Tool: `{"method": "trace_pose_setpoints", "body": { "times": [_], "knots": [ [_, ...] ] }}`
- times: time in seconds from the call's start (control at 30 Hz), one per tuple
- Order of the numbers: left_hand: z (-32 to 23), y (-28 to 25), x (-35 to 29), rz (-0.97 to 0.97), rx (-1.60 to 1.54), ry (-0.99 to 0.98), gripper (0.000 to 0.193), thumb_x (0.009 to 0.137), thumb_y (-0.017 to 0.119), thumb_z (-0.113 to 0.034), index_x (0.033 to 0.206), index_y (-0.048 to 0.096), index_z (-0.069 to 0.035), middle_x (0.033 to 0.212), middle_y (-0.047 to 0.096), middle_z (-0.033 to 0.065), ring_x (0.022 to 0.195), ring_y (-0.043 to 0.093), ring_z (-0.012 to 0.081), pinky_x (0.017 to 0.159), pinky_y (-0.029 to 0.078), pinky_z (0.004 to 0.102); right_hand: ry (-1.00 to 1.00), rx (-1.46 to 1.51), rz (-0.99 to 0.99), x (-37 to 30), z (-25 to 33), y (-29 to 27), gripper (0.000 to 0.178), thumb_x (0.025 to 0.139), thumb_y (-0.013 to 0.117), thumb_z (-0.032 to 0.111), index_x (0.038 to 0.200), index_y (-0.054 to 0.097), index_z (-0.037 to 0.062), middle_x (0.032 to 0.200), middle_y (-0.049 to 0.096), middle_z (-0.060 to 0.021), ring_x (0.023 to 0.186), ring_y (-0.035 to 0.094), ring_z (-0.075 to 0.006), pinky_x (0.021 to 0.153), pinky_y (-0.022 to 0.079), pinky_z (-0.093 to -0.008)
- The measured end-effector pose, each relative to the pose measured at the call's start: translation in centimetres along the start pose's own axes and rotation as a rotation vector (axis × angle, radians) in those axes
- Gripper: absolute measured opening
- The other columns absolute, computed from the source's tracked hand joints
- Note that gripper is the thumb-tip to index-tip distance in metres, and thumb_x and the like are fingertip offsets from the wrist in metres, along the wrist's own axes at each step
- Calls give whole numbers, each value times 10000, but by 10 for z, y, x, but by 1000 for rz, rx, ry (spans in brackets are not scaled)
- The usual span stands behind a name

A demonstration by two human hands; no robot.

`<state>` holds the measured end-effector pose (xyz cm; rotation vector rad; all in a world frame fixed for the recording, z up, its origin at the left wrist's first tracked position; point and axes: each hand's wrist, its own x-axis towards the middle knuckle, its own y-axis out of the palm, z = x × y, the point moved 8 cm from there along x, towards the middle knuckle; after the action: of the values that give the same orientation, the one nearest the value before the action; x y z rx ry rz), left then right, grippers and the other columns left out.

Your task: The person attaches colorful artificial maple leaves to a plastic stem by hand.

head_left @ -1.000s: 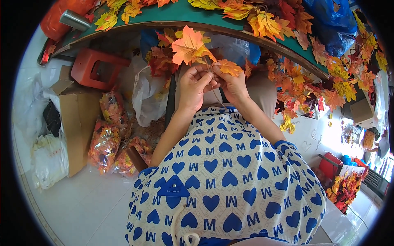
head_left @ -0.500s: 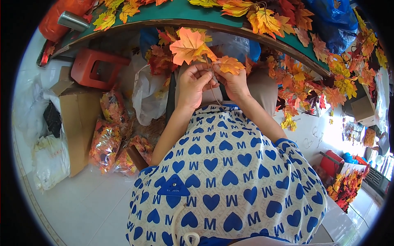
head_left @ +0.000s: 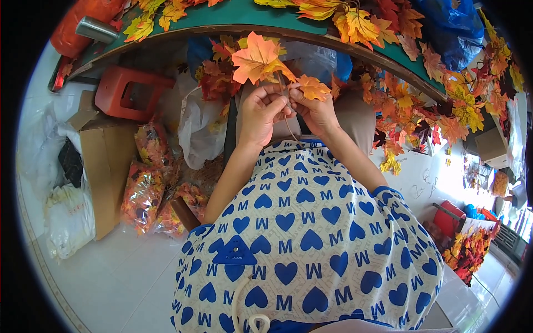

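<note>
Both my hands meet above my lap, just below the table's near edge. Between my left hand point(head_left: 265, 109) and my right hand point(head_left: 318, 112) runs a thin brown stem point(head_left: 291, 129), part of an artificial maple leaf sprig point(head_left: 256, 59) with orange leaves. Closed in a pinch, the left fingers grip the stem from the left. The right thumb and fingers pinch it from the other side, below a smaller orange leaf point(head_left: 313, 87). The stem's lower end hangs toward my patterned apron point(head_left: 300, 222). Exactly where the fingertips meet is partly hidden.
More autumn leaves lie on the green table point(head_left: 222, 19) and hang at right. A blue plastic bag point(head_left: 452, 33) sits at its right end. On the left are a red stool point(head_left: 133, 93), a cardboard box point(head_left: 105, 172) and clear bags of leaves point(head_left: 143, 191).
The large orange leaf has shifted and tilted slightly. Both hands stay nearly in place, still pinching the stem.
</note>
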<state>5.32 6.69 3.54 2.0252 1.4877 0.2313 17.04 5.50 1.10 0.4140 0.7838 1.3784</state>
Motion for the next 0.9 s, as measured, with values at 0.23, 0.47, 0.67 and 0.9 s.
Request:
{"method": "trace_pose_setpoints", "body": {
  "times": [0.23,0.47,0.67,0.9],
  "knots": [
    [-1,-3,2,10,37,17,200,828,581,20,1022,538,33,779,593,53,642,605,109,622,571,287,-42,-104,-42,-1,5,0,173,808,661,35,971,608,11,853,626,-25,729,598,-108,633,497,-216],
    [1,-5,1,-2,49,15,215,820,586,30,1029,536,39,796,592,63,640,602,112,619,571,288,-43,-122,-60,-5,6,1,193,764,703,44,935,615,36,871,631,-25,752,596,-111,626,495,-233],
    [0,-2,0,2,73,0,207,821,583,40,1023,538,42,795,587,61,636,600,118,622,573,292,-46,-175,-46,-4,6,-5,210,748,716,38,926,606,27,884,627,-40,752,596,-109,632,500,-242],
    [13,-26,5,-132,47,13,143,838,557,44,981,551,30,795,584,70,609,593,136,568,575,318,-71,-537,96,-1,16,10,221,745,718,25,915,577,15,876,625,-49,738,593,-119,601,480,-248]
  ]
}}
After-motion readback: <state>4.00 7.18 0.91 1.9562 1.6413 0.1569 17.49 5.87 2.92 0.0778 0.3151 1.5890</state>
